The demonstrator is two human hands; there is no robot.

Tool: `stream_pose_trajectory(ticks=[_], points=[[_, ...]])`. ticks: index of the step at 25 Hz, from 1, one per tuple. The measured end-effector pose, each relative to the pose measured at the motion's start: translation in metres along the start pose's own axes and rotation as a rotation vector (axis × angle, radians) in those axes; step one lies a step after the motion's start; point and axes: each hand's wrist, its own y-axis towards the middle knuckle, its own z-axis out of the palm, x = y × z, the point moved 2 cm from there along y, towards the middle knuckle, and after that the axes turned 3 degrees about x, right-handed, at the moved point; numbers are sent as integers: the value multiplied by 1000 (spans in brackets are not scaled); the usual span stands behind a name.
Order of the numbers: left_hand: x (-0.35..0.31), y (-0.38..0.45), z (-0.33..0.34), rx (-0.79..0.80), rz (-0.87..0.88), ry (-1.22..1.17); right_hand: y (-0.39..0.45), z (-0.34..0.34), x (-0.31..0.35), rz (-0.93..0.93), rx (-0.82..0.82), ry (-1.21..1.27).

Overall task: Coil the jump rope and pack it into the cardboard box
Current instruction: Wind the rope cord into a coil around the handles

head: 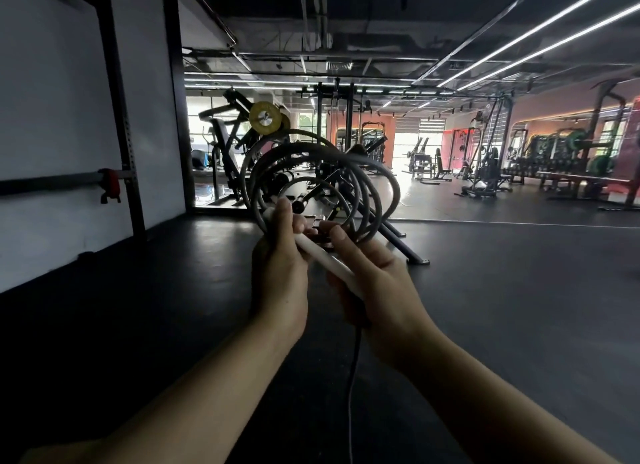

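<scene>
I hold a grey jump rope (322,166) wound into several upright loops at chest height in front of me. My left hand (282,269) grips the bottom of the loops together with the upper end of a white handle (327,261). The handle slants down to the right into my right hand (377,287), whose fingers curl around its lower end. A thin dark cord (353,387) hangs down from below my right hand. No cardboard box is in view.
A weight machine with a yellow plate (265,116) stands just behind the coil, its black legs (405,249) reaching across the dark floor. A white wall with a black rack post (119,117) runs along the left. More gym machines (491,173) fill the far right.
</scene>
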Motion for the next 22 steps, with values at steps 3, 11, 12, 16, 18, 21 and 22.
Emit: stream_pose_trajectory(ticks=[3, 11, 12, 16, 18, 21, 22], points=[[-4, 0, -5, 85, -40, 13, 2, -3, 5, 55, 3, -4], [-15, 20, -54, 362, -303, 40, 13, -26, 31, 278, -21, -404], [-20, 24, -56, 426, -338, 66, 13, -27, 36, 306, 19, -455], [-53, 36, -41, 650, -291, 410, 15, -32, 53, 410, 220, -652], [-68, 37, -24, 757, -227, 715, 17, -33, 60, 436, 278, -802], [-80, 31, 2, 960, -260, 1060, 20, -35, 70, 436, 341, -1001], [-79, 28, 8, 1000, -337, 1076, 20, -36, 72, 436, 368, -1043]])
